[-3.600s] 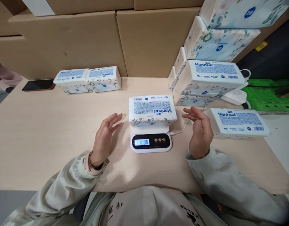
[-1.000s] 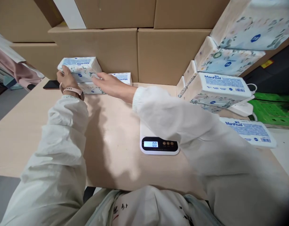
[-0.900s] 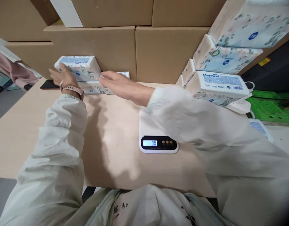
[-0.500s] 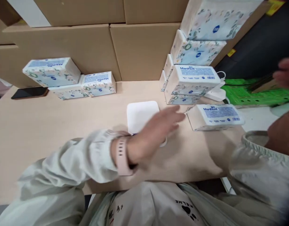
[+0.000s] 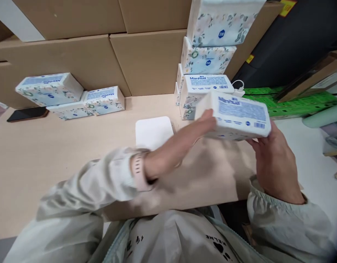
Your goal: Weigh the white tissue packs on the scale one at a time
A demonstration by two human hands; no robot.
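A white and blue pack of tissues [image 5: 241, 115] is raised above the table, tilted slightly, between my two hands. My left hand [image 5: 189, 135] grips its left end, the fingers partly blurred. On the pack's right end, the fingers and thumb of my right hand [image 5: 276, 160] are closed round the lower corner. Just behind it rises a stack of tissue packs [image 5: 208, 60], the upper ones standing on the lower. Beyond my left forearm lies a white rounded square device [image 5: 153, 131], its near part hidden by the arm.
More tissue packs [image 5: 50, 89] are piled at the left, beside a dark phone [image 5: 27, 114]. Cardboard boxes [image 5: 149, 62] form a wall along the back. Green packaging [image 5: 294, 104] and a pale green cylinder [image 5: 322, 116] are at the right.
The pack at the right has been lifted off the table. Both hands have closed on its ends, the right one coming in from the right edge. The view has shifted slightly right.
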